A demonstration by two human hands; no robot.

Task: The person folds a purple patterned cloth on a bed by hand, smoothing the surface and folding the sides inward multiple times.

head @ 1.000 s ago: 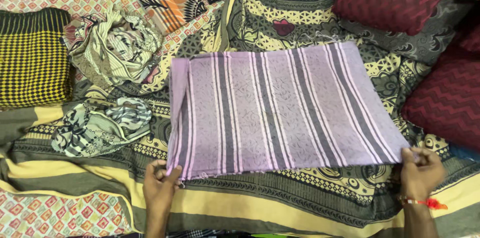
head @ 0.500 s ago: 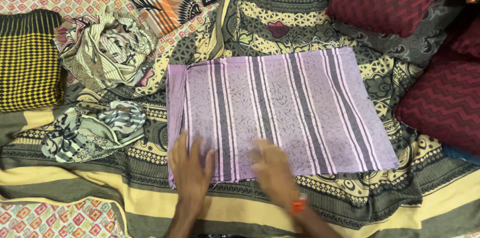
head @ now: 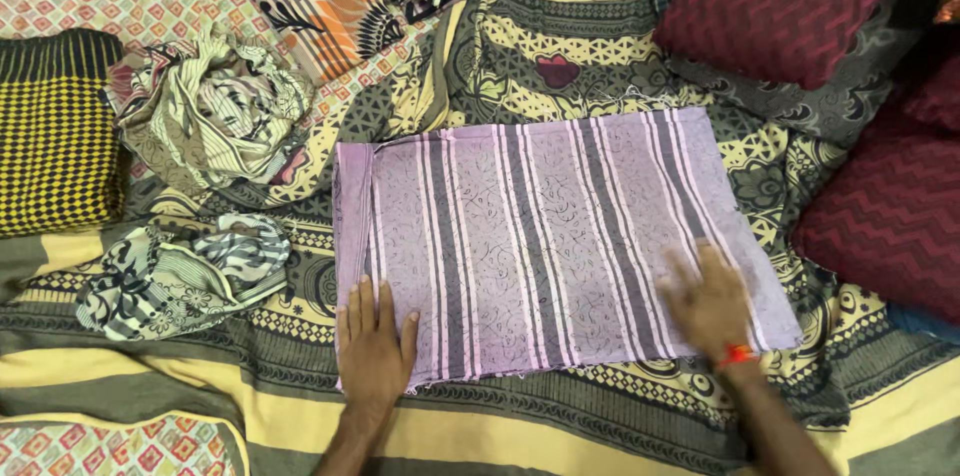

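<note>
A lilac cloth with dark and white stripes [head: 540, 236] lies flat, folded into a rectangle, on a patterned olive and yellow bedsheet [head: 560, 46]. My left hand [head: 375, 344] rests flat, fingers spread, on the cloth's near left corner. My right hand [head: 710, 304], with a red thread at the wrist, presses flat on the near right part of the cloth. Neither hand grips anything.
Left of the cloth lie a crumpled striped beige cloth [head: 215, 116], a black and white floral bundle [head: 180, 274] and a folded yellow and black checked cloth [head: 55, 131]. Folded printed cloths [head: 330, 1] lie at the back. Dark red pillows [head: 790, 1] stand at the right.
Both hands let go of the cloth's near corners and laid it flat. My right hand has since slid across the cloth from its middle to the right side; the left hand stayed.
</note>
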